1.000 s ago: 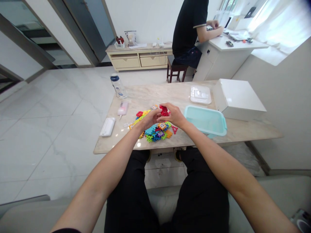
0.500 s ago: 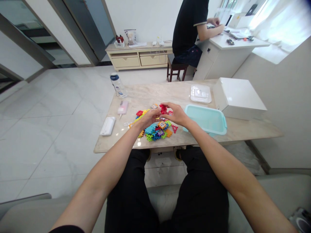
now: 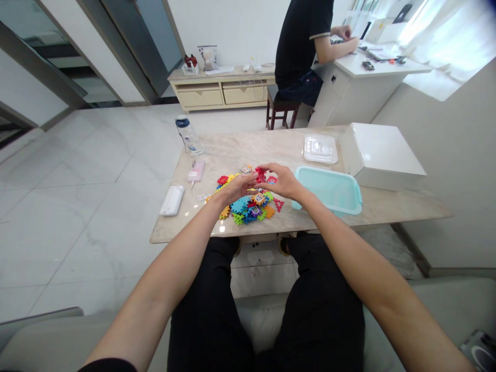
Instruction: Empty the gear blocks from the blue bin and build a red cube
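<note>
A: What is being held in the head view?

B: A small red piece (image 3: 260, 174), seemingly plastic and openwork, is being gripped by the fingertips of the left hand (image 3: 237, 188) and the right hand (image 3: 282, 181). It is being held over the far side of a heap of toothed, gear-like pieces (image 3: 241, 205). The exact finger contacts are being hidden.

A: What shapes and textures are being shown?

B: Flat, notched discs in yellow, blue, green and orange are being stacked loosely on one another. A triangular piece (image 3: 278, 204) is being left beside them on the smooth, veined counter (image 3: 251, 150).

A: What is being changed since one second ago?

B: The red piece is being shown narrower, and a pinkish piece (image 3: 272, 180) is being exposed through the gap between the right hand's thumb and fingers.

A: What else is being seen, and what is being blocked?

B: Part of the heap is being covered by the left hand and its wrist. To the right, a pale turquoise tub (image 3: 329, 190), a clear plastic container (image 3: 320, 149) and a glossy white box (image 3: 382, 150) are being supported; to the left, a blue-capped bottle (image 3: 189, 136) and a white packet (image 3: 172, 201). Beyond, a person (image 3: 299, 49) is being supported by a dark stool (image 3: 282, 106).
</note>
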### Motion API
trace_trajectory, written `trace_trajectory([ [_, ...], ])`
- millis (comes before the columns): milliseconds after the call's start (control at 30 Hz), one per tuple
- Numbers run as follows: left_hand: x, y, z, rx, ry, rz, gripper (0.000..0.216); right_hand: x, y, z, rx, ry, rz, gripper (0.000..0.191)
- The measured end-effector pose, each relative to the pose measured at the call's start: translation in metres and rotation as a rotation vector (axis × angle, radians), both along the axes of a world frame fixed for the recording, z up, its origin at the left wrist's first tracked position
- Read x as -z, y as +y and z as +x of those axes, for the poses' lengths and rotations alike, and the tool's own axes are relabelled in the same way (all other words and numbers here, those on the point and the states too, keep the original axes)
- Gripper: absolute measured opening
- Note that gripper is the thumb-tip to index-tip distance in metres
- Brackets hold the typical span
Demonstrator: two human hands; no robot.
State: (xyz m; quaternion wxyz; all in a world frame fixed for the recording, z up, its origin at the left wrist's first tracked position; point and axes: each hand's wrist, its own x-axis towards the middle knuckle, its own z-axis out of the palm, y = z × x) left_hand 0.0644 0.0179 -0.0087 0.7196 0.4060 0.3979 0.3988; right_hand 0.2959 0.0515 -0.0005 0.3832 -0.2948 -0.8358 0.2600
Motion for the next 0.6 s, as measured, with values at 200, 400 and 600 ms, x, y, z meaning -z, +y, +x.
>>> trace_trajectory([
  [200, -0.0032, -0.0031, -0.0001, 0.015, -0.014, 0.007, 0.045, 0.0003, 0.0002, 0.0001, -0.005, -0.007, 0.015, 0.053],
  [400, -0.003, -0.0035, 0.0003, 0.033, -0.026, 0.0, 0.042, -0.0022, -0.0007, 0.0009, -0.015, -0.009, 0.017, 0.052],
  [600, -0.0056, -0.007, 0.0014, 0.027, -0.033, 0.035, 0.04, -0.0038, -0.0009, 0.0002, -0.012, 0.007, 0.024, 0.052],
])
